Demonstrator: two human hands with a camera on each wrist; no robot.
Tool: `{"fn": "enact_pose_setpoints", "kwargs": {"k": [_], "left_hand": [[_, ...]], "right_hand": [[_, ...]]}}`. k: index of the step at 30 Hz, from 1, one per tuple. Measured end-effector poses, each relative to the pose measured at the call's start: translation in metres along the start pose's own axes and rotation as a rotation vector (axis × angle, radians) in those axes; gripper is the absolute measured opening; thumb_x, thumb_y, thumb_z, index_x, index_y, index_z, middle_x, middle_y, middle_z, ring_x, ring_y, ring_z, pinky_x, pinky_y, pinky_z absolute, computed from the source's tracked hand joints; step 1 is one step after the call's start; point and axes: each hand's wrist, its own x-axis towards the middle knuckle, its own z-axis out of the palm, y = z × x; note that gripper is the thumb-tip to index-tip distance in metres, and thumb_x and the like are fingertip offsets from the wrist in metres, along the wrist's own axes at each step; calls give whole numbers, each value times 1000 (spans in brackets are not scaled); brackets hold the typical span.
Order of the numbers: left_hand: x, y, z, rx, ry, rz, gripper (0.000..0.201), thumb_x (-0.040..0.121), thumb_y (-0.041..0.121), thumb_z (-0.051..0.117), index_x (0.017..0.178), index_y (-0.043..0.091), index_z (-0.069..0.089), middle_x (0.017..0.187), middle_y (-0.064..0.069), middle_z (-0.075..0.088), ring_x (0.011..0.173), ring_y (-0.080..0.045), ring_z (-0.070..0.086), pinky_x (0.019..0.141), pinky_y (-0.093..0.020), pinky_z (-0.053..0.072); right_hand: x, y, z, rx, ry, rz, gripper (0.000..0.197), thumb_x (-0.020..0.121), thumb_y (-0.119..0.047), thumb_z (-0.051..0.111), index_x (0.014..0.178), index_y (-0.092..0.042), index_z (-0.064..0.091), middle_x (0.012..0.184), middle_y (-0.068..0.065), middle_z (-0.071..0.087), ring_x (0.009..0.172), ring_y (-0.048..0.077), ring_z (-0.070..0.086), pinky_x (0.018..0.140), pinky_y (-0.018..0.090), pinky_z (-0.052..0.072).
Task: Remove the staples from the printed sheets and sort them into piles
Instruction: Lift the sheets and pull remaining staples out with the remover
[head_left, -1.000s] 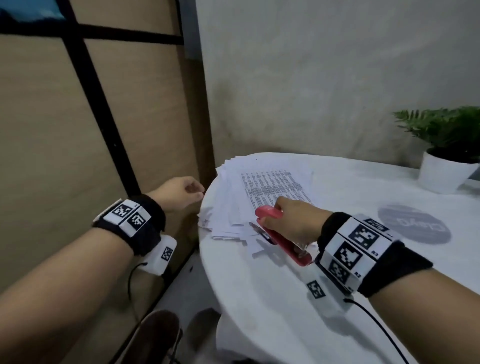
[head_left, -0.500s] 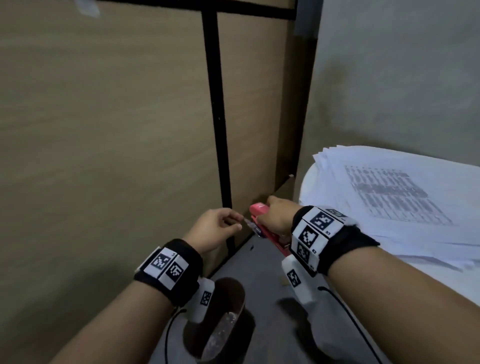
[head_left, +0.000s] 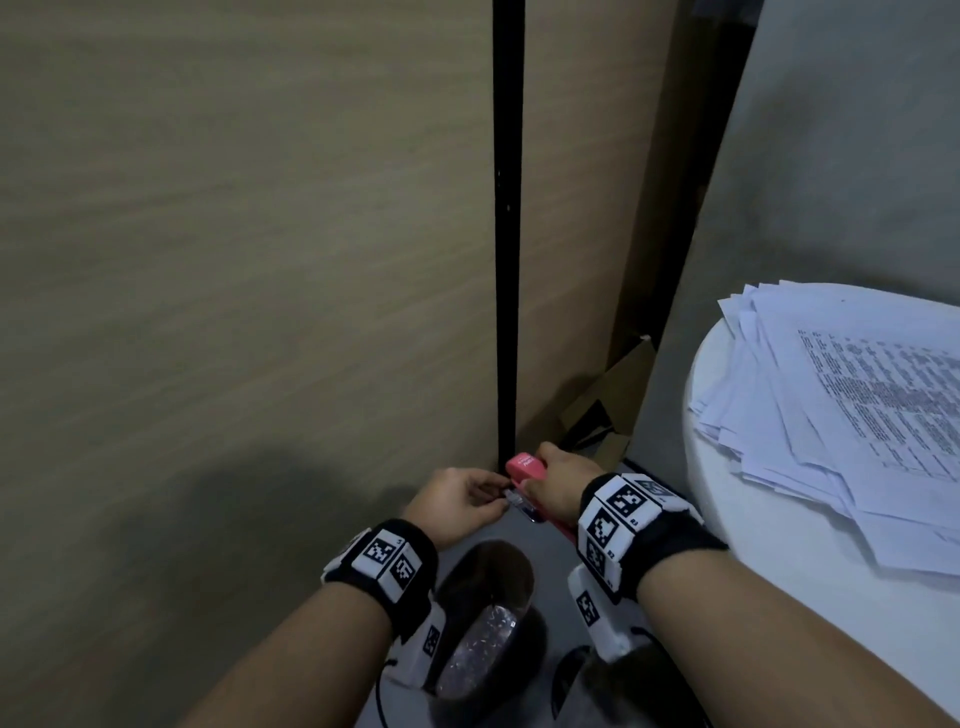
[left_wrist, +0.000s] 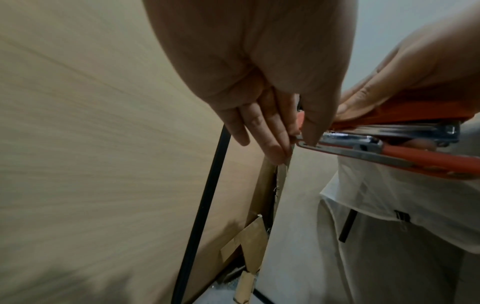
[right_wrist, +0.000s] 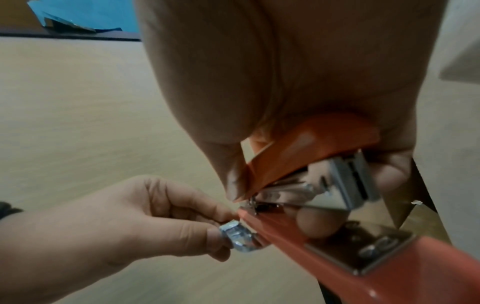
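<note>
My right hand (head_left: 540, 478) grips a red stapler (head_left: 525, 466) low beside the table, off its left edge. My left hand (head_left: 501, 501) pinches a small shiny metal piece (right_wrist: 239, 236) at the stapler's front tip. In the right wrist view my right hand (right_wrist: 285, 195) wraps the stapler (right_wrist: 306, 148), and my left hand (right_wrist: 223, 226) holds the metal piece between thumb and forefinger. The left wrist view shows my left hand (left_wrist: 298, 139) at the stapler's (left_wrist: 415, 156) metal nose. A fanned stack of printed sheets (head_left: 857, 405) lies on the white round table (head_left: 737, 540).
A wooden panel wall with a black post (head_left: 508, 234) stands close ahead. Cardboard scraps (head_left: 608, 405) lean in the corner. Below my hands on the grey floor sits a dark rounded shape with a glittery patch (head_left: 488, 618); what it is I cannot tell.
Both hands left the tabletop and moved left and down beside the wall. My left hand, empty before, now pinches the metal piece at the stapler's tip. The view swung left.
</note>
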Motion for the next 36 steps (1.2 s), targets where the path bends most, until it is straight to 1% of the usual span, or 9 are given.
{"fn": "enact_pose_setpoints", "kwargs": {"k": [6, 11, 15, 18, 21, 26, 31, 33, 36], "left_hand": [[3, -14, 14, -23, 101, -56, 21, 78, 20, 69, 99, 19, 73, 87, 2, 72, 81, -8, 66, 62, -1, 41], [7, -32, 23, -83, 130, -128, 13, 79, 15, 63, 80, 23, 74, 77, 3, 74, 75, -13, 69, 74, -27, 55], [9, -39, 32, -18, 87, -147, 16, 84, 16, 61, 92, 18, 75, 87, -1, 74, 78, -12, 67, 71, -24, 51], [11, -42, 40, 64, 51, -159, 21, 92, 19, 57, 102, 9, 73, 97, -6, 73, 84, -14, 64, 65, -15, 36], [14, -46, 43, 85, 66, -199, 19, 90, 18, 59, 103, 13, 73, 102, -3, 72, 93, -16, 65, 74, -15, 40], [12, -40, 46, -117, 164, -197, 15, 82, 21, 69, 94, 14, 72, 91, -1, 74, 86, -10, 68, 81, -23, 53], [8, -39, 51, -122, 124, -212, 25, 79, 17, 69, 103, 10, 70, 91, -2, 71, 77, -5, 61, 64, -3, 41], [6, -37, 49, -65, 115, -192, 23, 78, 16, 68, 101, 11, 71, 87, -1, 69, 76, -8, 62, 66, -8, 45], [5, -39, 47, -7, 111, -178, 24, 77, 19, 67, 100, 12, 71, 91, -3, 68, 83, -16, 65, 77, -26, 53]], "right_hand": [[13, -2, 14, -47, -18, -56, 38, 96, -30, 45, 128, -13, 34, 125, 17, 53, 112, 34, 54, 81, 34, 42], [20, 2, 29, -33, -54, -68, 37, 96, -28, 46, 128, -14, 34, 126, 17, 53, 114, 33, 53, 90, 36, 43], [27, 5, 45, 3, -37, -29, 36, 94, -27, 48, 126, -14, 38, 125, 16, 55, 113, 33, 54, 91, 36, 44], [32, 7, 50, 17, -26, 11, 38, 96, -27, 46, 130, -13, 36, 126, 16, 54, 114, 32, 54, 92, 34, 43], [38, 7, 51, 11, -45, 24, 40, 97, -28, 45, 132, -11, 34, 128, 17, 53, 116, 32, 52, 93, 34, 42], [42, 9, 53, -12, -43, -9, 38, 96, -28, 46, 129, -13, 35, 124, 16, 55, 113, 31, 54, 89, 33, 44], [40, 13, 57, 38, -31, -76, 33, 95, -25, 47, 124, -14, 39, 117, 15, 58, 105, 30, 57, 75, 28, 39], [41, 14, 60, 44, -35, -89, 34, 95, -26, 47, 125, -14, 38, 117, 15, 57, 105, 30, 57, 74, 27, 37], [44, 15, 62, 47, -41, -102, 34, 95, -27, 47, 125, -14, 38, 117, 15, 56, 104, 29, 57, 74, 28, 38]]}}
